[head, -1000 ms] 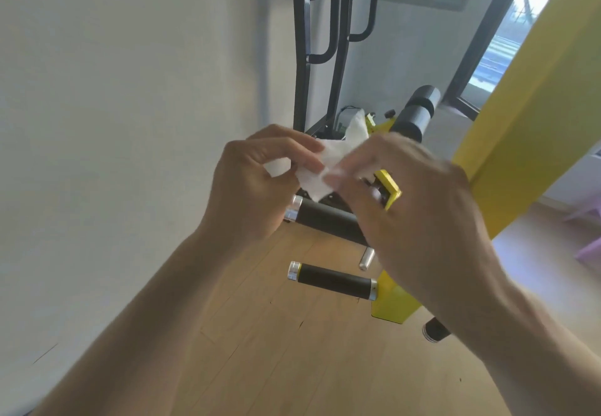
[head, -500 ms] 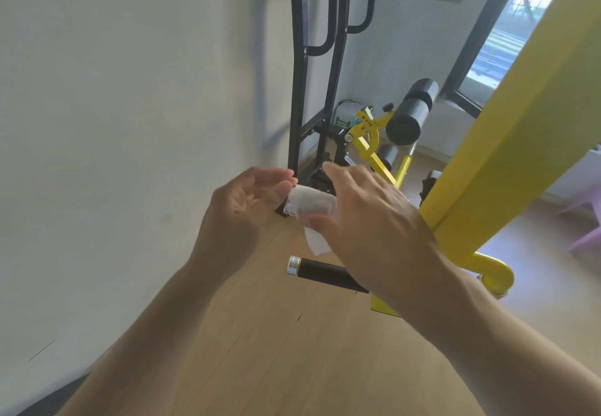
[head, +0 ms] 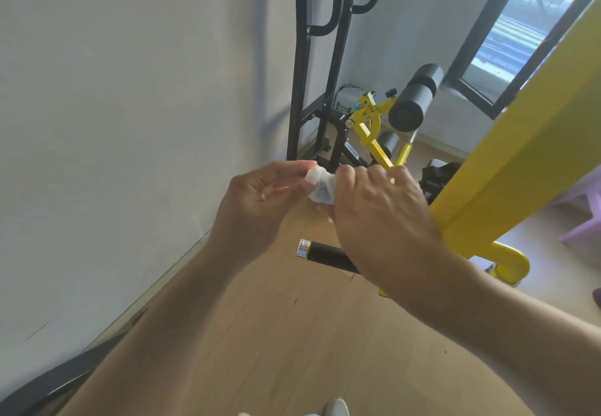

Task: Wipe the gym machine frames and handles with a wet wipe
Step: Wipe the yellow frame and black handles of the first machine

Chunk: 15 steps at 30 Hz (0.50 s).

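A crumpled white wet wipe (head: 320,189) is wrapped over the end of the upper machine handle, which it hides. My right hand (head: 380,211) closes over the wipe and handle from above. The fingertips and thumb of my left hand (head: 260,201) pinch the wipe's left end. Just below, a second black handle with a silver end cap (head: 320,254) sticks out to the left, partly behind my right wrist. The thick yellow frame beam (head: 520,142) slants up on the right.
A pale wall (head: 130,123) runs close along the left. A black upright rack (head: 302,74) stands behind the hands, with black foam rollers (head: 413,103) on yellow arms. Wooden floor (head: 292,334) lies below; a purple stool (head: 582,217) and a window (head: 507,35) are at right.
The wipe went from being held up between both hands down onto the upper handle. My right hand closed over it there, and my left fingers came in onto the wipe's end.
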Available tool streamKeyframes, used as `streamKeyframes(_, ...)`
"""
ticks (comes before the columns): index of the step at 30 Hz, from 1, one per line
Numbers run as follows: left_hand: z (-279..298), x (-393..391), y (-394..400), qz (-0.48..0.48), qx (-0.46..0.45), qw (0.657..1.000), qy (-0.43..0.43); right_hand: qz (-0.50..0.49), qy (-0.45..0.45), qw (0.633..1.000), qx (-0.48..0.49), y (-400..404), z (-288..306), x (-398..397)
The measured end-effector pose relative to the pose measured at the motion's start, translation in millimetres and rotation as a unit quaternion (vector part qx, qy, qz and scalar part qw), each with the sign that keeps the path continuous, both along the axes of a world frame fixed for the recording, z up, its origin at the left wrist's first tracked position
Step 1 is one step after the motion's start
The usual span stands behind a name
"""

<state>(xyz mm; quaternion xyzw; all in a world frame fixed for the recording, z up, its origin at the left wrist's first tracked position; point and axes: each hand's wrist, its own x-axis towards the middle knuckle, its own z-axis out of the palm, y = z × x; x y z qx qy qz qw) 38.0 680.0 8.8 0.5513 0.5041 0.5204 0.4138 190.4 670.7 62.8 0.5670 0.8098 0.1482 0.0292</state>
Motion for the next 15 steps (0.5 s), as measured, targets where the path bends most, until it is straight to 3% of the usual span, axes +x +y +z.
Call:
streamKeyframes(3,-1.3,2.2,-0.1,-0.007,0.017,1.0,0.017,0.034,0.009,0.999,0.039,8.9,-8.0,-3.9)
streamKeyframes(10,1.9,4.4,-1.8,-0.002,0.019,0.999,0.038,-0.058,-0.128,0.99,-0.033,-8.8,12.6,27.1)
streamKeyframes(15,6.1,11.9,-3.3,0.013,0.024,0.998,0.064,0.002,-0.032,0.999,-0.015,-1.4,13.8,12.4)
